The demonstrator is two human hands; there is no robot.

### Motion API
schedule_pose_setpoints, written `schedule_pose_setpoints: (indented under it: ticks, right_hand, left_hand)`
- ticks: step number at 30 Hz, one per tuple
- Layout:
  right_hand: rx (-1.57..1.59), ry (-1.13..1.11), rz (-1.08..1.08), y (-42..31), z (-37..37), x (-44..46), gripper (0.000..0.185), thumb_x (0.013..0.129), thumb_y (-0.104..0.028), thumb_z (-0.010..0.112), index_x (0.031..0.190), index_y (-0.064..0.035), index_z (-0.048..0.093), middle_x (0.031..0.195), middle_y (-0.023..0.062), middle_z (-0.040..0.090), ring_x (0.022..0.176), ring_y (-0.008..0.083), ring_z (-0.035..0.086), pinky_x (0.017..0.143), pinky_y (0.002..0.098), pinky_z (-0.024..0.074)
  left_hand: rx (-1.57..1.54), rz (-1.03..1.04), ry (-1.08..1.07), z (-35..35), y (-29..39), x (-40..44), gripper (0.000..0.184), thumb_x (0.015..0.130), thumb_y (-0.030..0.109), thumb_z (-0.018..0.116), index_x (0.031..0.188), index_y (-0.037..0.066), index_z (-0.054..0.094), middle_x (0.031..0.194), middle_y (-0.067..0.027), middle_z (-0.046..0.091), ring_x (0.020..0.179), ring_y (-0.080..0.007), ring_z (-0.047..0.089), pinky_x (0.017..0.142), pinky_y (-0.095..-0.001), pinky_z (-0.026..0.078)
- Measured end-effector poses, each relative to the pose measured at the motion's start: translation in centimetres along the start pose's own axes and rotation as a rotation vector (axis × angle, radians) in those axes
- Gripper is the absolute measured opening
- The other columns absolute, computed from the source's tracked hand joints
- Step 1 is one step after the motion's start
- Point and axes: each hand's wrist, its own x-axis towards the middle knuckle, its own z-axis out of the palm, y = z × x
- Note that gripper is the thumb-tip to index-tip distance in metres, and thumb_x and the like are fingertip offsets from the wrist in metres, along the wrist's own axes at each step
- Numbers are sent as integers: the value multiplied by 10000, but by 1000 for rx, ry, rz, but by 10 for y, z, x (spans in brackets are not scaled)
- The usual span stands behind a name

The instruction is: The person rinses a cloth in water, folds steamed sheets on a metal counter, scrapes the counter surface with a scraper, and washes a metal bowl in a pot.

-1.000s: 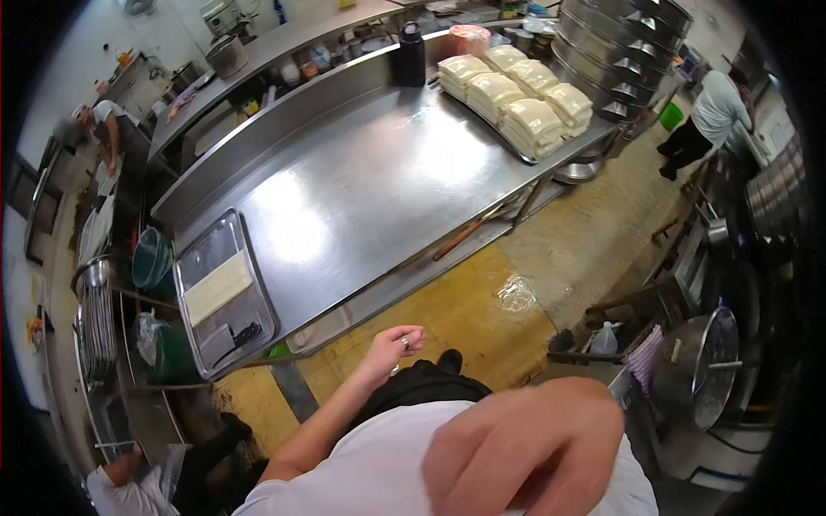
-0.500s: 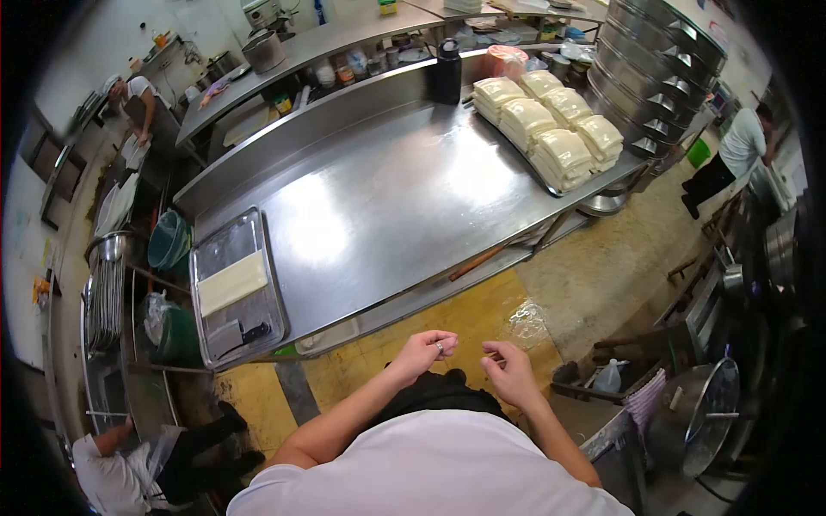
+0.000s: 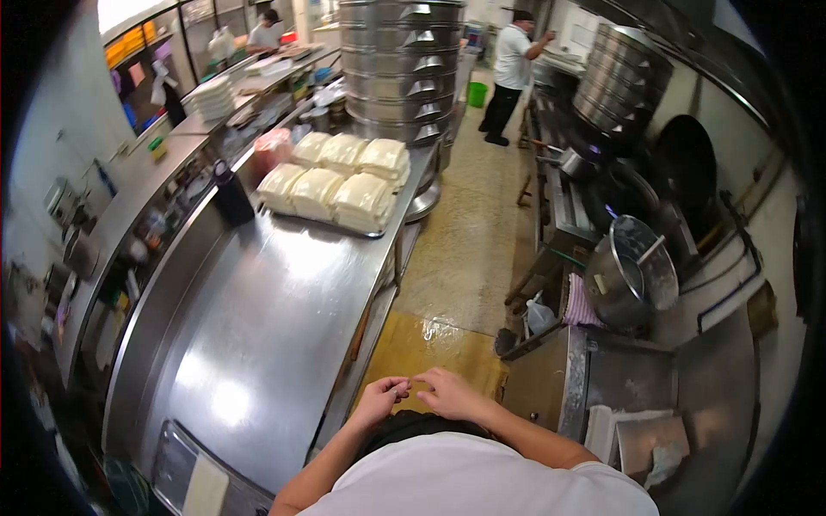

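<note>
My left hand [image 3: 385, 399] is held in front of my waist with its fingers curled and pressed together. A ring shows on one finger; whether anything small sits in the fingers is hidden. Close beside it, my right hand [image 3: 449, 395] has its fingers partly stretched toward the left one, thumb apart, and nothing shows in it. The fingertips nearly meet. To the left lies the steel table [image 3: 275, 318]. On its far end, a tray holds several stacks of pale dough sheets [image 3: 314, 191]. A pale dough slab [image 3: 206, 488] lies in a metal tray [image 3: 172, 456] at the lower left.
Tall stacked steamers [image 3: 400, 73] rise behind the dough stacks, near a dark bottle [image 3: 231, 193]. A wet-looking aisle [image 3: 447, 249] runs ahead. A stove line with a large metal bowl [image 3: 632, 271] lines the right. One person [image 3: 509, 73] stands far down the aisle; another [image 3: 265, 34] is at the back.
My view has swung to the right, so the table now sits on the left and more of the stove side shows. My right hand has come closer to my left hand.
</note>
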Motion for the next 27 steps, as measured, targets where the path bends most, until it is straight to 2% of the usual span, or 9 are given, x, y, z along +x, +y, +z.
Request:
schedule_pose_setpoints:
  ticks: [1, 4, 7, 8, 10, 17, 19, 22, 27]
  right_hand:
    - [2, 8, 23, -1, 5, -1, 404, 947, -265, 635, 1266, -17, 642, 1233, 229, 631, 1171, 399, 601, 1012, 465, 485]
    - [-2, 69, 88, -12, 21, -7, 412, 944, -266, 635, 1272, -17, 641, 1230, 235, 631, 1174, 401, 600, 1019, 473, 478]
    - [-2, 98, 168, -18, 39, -12, 419, 945, -269, 632, 1279, -16, 635, 1244, 233, 625, 1180, 406, 596, 1022, 478, 475]
    - [13, 124, 191, -23, 43, -15, 420, 945, -270, 631, 1279, -16, 635, 1247, 233, 624, 1181, 409, 595, 1022, 478, 475]
    - [47, 167, 240, -31, 54, -25, 420, 947, -273, 629, 1280, -17, 633, 1254, 234, 621, 1183, 414, 593, 1021, 476, 475]
    - [111, 253, 397, -45, 88, -57, 423, 945, -264, 630, 1292, -21, 622, 1263, 229, 623, 1198, 408, 586, 1028, 475, 472]
    - [125, 279, 411, -49, 92, -64, 424, 944, -262, 632, 1290, -17, 622, 1263, 228, 624, 1196, 409, 587, 1028, 472, 472]
    - [134, 314, 426, -56, 91, -75, 424, 942, -262, 632, 1286, -16, 624, 1261, 229, 627, 1194, 409, 588, 1030, 471, 471]
    - [130, 360, 397, -52, 89, -90, 413, 938, -261, 628, 1271, -18, 633, 1250, 230, 635, 1183, 408, 594, 1026, 471, 473]
  left_hand:
    - [9, 11, -33, -4, 5, -1, 276, 1034, 184, 612, 1221, -10, 673, 1131, -78, 717, 974, -151, 658, 885, -305, 524]
    - [-23, -27, -97, -21, 1, 4, 286, 1019, 213, 640, 1205, 3, 695, 1056, -39, 730, 915, -113, 638, 828, -272, 502]
    - [35, -53, -198, -34, -7, 7, 282, 1021, 207, 636, 1205, 1, 692, 1056, -39, 729, 912, -113, 640, 826, -273, 504]
    - [76, -69, -245, -37, -12, 10, 291, 1031, 194, 621, 1224, -18, 668, 1126, -72, 713, 977, -145, 655, 891, -299, 525]
    - [95, -87, -288, -38, -13, 8, 302, 1024, 230, 637, 1207, -5, 690, 1069, -45, 727, 951, -122, 651, 844, -279, 513]
    - [168, -156, -456, -30, -24, 7, 311, 1034, 215, 623, 1243, -14, 657, 1150, -72, 710, 989, -142, 648, 889, -286, 519]
    - [143, -139, -509, -28, -33, 10, 310, 1034, 212, 623, 1246, -12, 654, 1163, -73, 709, 994, -145, 646, 887, -287, 517]
    - [129, -119, -512, -17, -26, 0, 298, 1024, 221, 635, 1211, -6, 685, 1059, -38, 710, 924, -118, 630, 836, -270, 502]
    - [206, -93, -536, -4, -25, -8, 307, 1025, 225, 637, 1224, -6, 678, 1065, -38, 712, 933, -117, 632, 843, -266, 500]
